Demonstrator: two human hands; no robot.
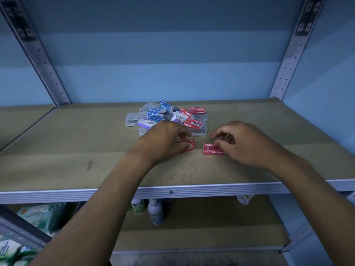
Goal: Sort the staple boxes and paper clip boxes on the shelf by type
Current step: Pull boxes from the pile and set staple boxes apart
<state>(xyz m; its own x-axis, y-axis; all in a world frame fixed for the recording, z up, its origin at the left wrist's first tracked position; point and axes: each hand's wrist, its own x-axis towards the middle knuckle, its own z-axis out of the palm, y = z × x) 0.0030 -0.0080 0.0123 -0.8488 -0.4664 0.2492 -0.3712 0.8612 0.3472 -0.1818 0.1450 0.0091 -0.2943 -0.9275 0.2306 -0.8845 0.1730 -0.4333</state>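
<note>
- The left hand (163,143) reaches over the shelf (76,150) with its fingers curled round a red staple box (189,145), thumb on the near edge and fingertips over the far side; most of that box is hidden under the hand.
- The right hand (244,143) sits just to the right, its thumb and forefinger pinching a second red staple box (213,150) that lies flat on the shelf, white "Staples" lettering facing up and toward the camera.
- The two red boxes lie near each other, apart by a small gap, in front of the pile (167,118).
- The pile is a mixed heap toward the back middle of the shelf: blue staple boxes (156,112) stacked at odd angles on the left and top, more red staple boxes (196,110) on the right, a purple and white box (147,123) at the front left, and clear plastic paper clip boxes (132,119) around and beneath them.
- One red box with a barcode (194,123) rests tilted on a clear box at the pile's front right, just beyond the left hand's fingertips.
- Perforated metal uprights (288,60) rise at the back corners against a blue wall.
- On the lower shelf stand bottles (155,210) and, at the left, green packets (42,215).
</note>
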